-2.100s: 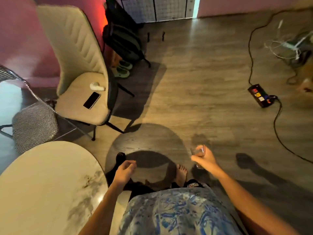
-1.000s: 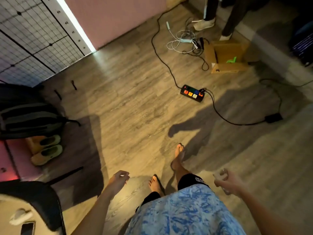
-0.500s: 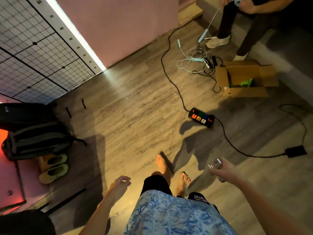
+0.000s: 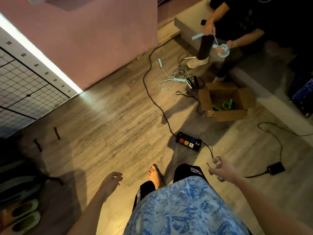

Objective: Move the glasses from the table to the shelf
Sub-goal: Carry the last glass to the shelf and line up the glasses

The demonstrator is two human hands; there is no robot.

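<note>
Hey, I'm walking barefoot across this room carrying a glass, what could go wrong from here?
1. The power strip and its black cable lie on the floor just ahead of your bare foot; you might trip or stub a toe.
2. Only your right hand holds the glass, while the left hand is empty. A stumble could drop it, leaving shards near bare feet.
3. The cardboard box and tangled cords further on narrow the path.
</note>
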